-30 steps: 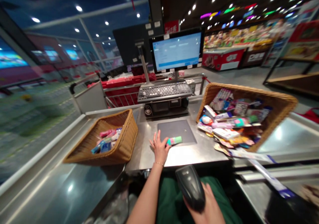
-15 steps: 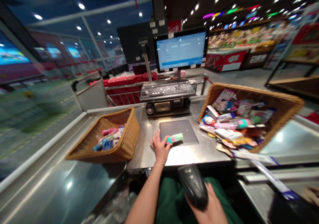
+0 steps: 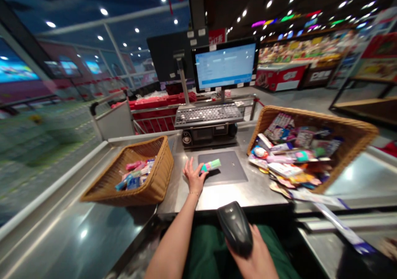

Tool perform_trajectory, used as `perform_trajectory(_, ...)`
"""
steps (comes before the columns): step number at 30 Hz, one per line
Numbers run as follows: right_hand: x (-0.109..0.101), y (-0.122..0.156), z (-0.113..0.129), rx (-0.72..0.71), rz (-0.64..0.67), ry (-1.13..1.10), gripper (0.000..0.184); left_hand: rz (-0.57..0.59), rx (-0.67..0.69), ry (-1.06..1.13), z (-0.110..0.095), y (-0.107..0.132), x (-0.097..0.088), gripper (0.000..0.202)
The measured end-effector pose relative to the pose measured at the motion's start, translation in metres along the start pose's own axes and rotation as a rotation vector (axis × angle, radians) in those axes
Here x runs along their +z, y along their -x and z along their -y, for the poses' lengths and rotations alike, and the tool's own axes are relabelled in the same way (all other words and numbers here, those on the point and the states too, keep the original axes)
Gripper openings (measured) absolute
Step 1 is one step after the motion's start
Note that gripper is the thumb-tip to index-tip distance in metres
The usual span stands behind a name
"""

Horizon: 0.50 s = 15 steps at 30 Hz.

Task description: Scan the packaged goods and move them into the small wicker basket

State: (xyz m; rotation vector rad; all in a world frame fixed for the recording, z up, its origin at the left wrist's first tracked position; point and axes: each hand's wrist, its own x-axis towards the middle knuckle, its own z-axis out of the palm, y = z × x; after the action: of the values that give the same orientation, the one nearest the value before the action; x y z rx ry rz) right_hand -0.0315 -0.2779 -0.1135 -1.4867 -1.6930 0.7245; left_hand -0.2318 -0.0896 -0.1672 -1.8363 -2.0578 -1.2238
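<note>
My left hand (image 3: 194, 177) is out on the stainless counter (image 3: 260, 196), palm down, wrist low, forearm angled up and in from the lower left. Fingers (image 3: 190, 165) spread wide and open, no closed grip on anything. Thumb side is at the near end of a mint-and-pink tube (image 3: 211, 165), looks like touching it, but the exact contact is hard to tell at this angle. The tube lies tilted across the near left corner of a dark scanning pad (image 3: 229, 167), on the pad, not in a basket.

My right hand (image 3: 252, 254) is low at the bottom of the view, fingers curled around a black handheld barcode scanner (image 3: 235, 228), head pointing up and forward, over my green apron (image 3: 207, 250). Most fingers are hidden behind the scanner.

Left of the pad, a wicker basket (image 3: 164, 163) holds a few small packets. Right of the pad, a bigger wicker basket (image 3: 310, 119) is piled with packaged goods, some spilling onto the counter. Straight ahead are a keyboard (image 3: 208, 114) and a monitor (image 3: 225, 66).
</note>
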Motion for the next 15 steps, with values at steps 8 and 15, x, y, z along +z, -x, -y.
perform_trajectory(8, -0.0071, -0.0082, 0.0024, 0.022, 0.115, 0.014, 0.043, 0.001, -0.004, 0.016, 0.0017, 0.0021, 0.002, 0.031)
perform_trajectory(15, 0.0005, -0.0037, 0.0092, 0.026, -0.016, -0.005, 0.04, 0.014, -0.029, 0.009, -0.0007, 0.0022, -0.0011, 0.03)
